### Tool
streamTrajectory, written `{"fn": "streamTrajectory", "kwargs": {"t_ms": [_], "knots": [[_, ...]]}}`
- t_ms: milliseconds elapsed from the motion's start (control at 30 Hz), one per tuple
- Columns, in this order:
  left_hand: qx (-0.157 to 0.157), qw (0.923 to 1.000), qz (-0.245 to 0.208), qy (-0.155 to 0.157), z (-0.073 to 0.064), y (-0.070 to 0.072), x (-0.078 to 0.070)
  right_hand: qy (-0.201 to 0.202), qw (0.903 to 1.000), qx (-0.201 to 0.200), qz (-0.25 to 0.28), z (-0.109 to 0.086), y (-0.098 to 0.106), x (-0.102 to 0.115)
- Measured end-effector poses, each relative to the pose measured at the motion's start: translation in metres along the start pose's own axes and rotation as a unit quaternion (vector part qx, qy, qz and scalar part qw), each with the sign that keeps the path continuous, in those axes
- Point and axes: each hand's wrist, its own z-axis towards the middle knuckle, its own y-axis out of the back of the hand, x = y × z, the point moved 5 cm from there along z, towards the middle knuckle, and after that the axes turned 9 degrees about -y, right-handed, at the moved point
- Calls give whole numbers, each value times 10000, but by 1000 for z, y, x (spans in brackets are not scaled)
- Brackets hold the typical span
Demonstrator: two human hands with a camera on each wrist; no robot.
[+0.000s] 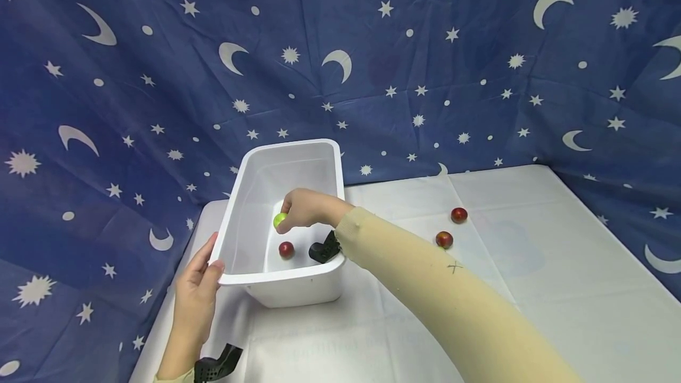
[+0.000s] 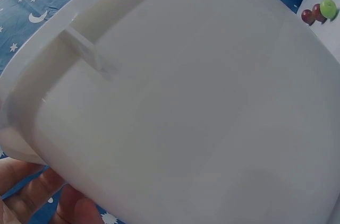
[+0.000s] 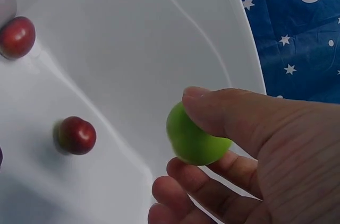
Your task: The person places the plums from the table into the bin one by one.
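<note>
My right hand (image 1: 308,208) reaches down inside a white plastic tub (image 1: 282,276). Between its thumb and fingers it pinches a smooth green plum (image 3: 194,141), with the tub's wall behind it in the right wrist view. A red plum (image 1: 286,249) lies on the tub floor below that hand. Another red plum (image 3: 18,37) shows against the wall in the right wrist view. At the tub's near left corner, my left hand (image 1: 195,294) grips the rim, thumb on top. The left wrist view is mostly filled by the tub's outer wall (image 2: 186,102).
Two red plums (image 1: 444,239) lie on the white-covered table (image 1: 532,241), right of the tub. A green fruit (image 2: 328,8) sits beside red ones in the left wrist view. Blue cloth (image 1: 372,46) with moons and stars hangs behind and to the left.
</note>
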Motion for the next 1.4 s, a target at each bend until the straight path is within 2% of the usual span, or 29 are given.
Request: {"fn": "streamTrajectory", "kwargs": {"t_ms": [433,667,867,967,1100,1233,1400], "knots": [[33,10000,-76,-12,0,0,0,141,9995,-282,-53,-3,5,5],[14,10000,-24,-37,0,0,1,526,9952,-461,681,-17,22,8],[2,10000,-44,-15,-1,0,1,1012,9813,-792,1433,-39,52,3],[3,10000,-46,16,0,0,1,1147,9718,-964,1823,-53,70,-6],[-2,10000,3,46,0,0,1,1165,9633,-1221,2090,-71,91,-24],[13,10000,21,51,0,1,0,1034,9597,-1410,2201,-86,103,-49],[24,10000,-47,21,-1,0,-1,767,9593,-1548,2232,-103,108,-91]]}}
